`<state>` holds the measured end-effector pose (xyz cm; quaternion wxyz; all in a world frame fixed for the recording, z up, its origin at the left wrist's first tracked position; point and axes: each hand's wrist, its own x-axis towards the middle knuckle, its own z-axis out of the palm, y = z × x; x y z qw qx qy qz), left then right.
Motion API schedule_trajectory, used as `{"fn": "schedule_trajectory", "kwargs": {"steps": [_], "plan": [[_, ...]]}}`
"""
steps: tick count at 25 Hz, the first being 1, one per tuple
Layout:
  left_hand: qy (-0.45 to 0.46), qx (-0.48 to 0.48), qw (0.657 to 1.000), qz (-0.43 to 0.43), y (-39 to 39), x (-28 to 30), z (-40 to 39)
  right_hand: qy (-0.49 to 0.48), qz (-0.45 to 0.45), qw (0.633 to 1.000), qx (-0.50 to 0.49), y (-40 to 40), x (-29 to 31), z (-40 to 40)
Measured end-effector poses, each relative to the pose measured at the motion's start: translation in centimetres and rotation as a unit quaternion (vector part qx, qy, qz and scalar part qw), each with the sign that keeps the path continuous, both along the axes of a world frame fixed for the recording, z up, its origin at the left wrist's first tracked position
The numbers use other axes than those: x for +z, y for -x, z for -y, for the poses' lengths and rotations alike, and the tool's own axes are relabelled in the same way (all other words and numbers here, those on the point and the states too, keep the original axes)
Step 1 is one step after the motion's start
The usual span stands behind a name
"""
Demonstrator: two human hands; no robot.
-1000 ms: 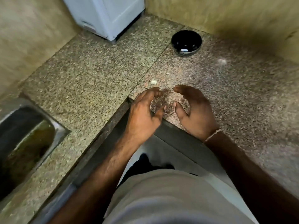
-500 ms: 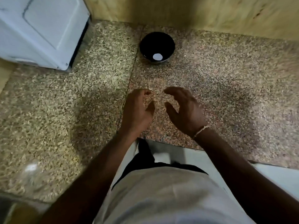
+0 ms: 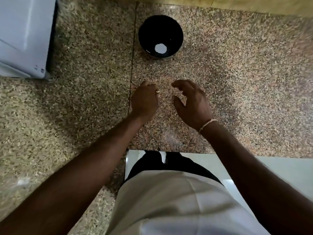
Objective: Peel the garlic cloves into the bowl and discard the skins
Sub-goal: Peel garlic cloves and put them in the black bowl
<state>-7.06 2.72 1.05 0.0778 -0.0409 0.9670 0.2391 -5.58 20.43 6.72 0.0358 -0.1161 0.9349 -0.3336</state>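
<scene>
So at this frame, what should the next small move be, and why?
Probably bring the right hand across to the left hand to start peeling. The left hand's fingers are curled round a small pale piece, likely garlic, while the right hangs open and empty beside it. The black bowl waits just beyond on the counter.

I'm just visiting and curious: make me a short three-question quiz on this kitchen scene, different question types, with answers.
1. True or false: the black bowl sits on the counter beyond both hands.
2. Which hand pinches a small pale bit? A) left hand B) right hand C) neither
3. Fill in: the thread band is on the ____ wrist.

Key
1. True.
2. A; whether the pale bit is a garlic clove or skin is too small to tell. The right hand holds nothing.
3. right
</scene>
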Motion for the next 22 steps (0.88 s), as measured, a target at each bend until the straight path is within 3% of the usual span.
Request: {"fn": "schedule_trajectory", "kwargs": {"steps": [9,13,16,22], "plan": [[-0.002,-0.004,1.000,-0.005,0.1,0.6,-0.2,0.028,-0.005,0.999,-0.015,1.2,-1.2,0.0],[-0.072,0.036,0.993,-0.083,1.5,3.2,-0.3,0.047,-0.015,0.998,-0.028,2.7,-0.6,0.0],[-0.056,0.045,0.988,-0.137,4.8,5.3,-0.3,0.061,-0.029,0.997,-0.031,4.6,0.5,0.1],[-0.029,0.051,0.993,-0.103,10.3,7.0,-0.3,0.052,-0.059,0.996,-0.039,8.3,2.8,0.3]]}}
